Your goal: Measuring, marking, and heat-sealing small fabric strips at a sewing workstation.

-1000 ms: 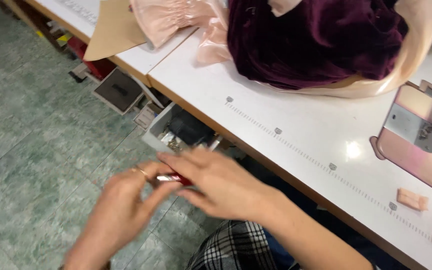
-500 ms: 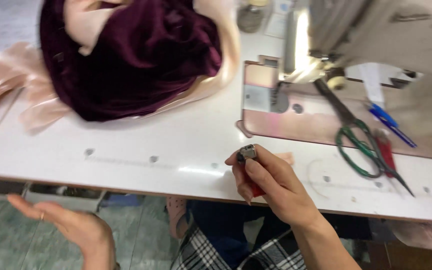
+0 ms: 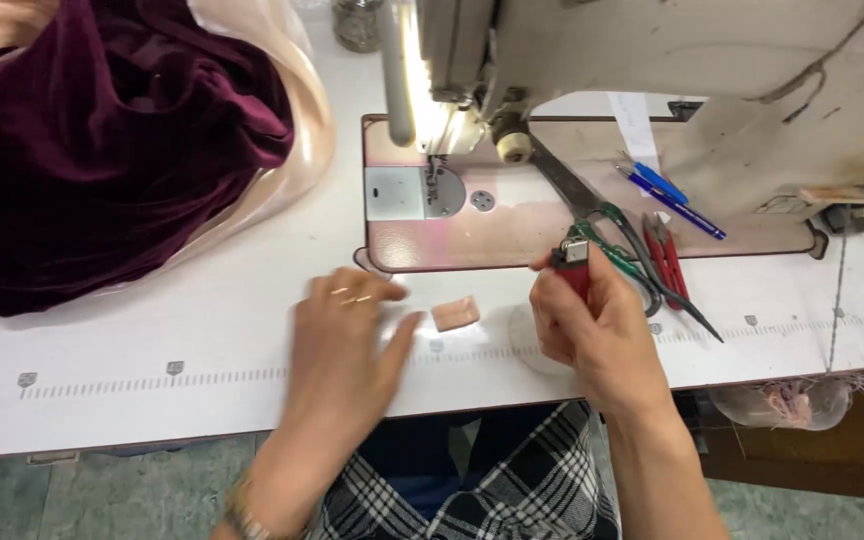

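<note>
My right hand [image 3: 597,335] grips a red lighter [image 3: 574,262] with a metal top, held upright just in front of the sewing machine's bed [image 3: 512,215]. My left hand [image 3: 347,345] lies flat on the white table [image 3: 152,340] with fingers spread, blurred by motion, and holds nothing. A small peach fabric piece [image 3: 455,313] lies on the table just right of its fingertips. Green-handled scissors [image 3: 612,235] rest on the machine bed right behind the lighter.
The sewing machine [image 3: 652,70] fills the upper right, its needle area [image 3: 435,165] lit. Dark purple velvet with peach satin [image 3: 102,140] is heaped at the upper left. Blue pens [image 3: 667,190] and red snips [image 3: 664,260] lie on the bed's right side. A ruler strip runs along the table front.
The view swung from the floor up to the table. My right hand carried the lighter rightwards to the machine bed. My left hand rose from below the table edge onto the tabletop.
</note>
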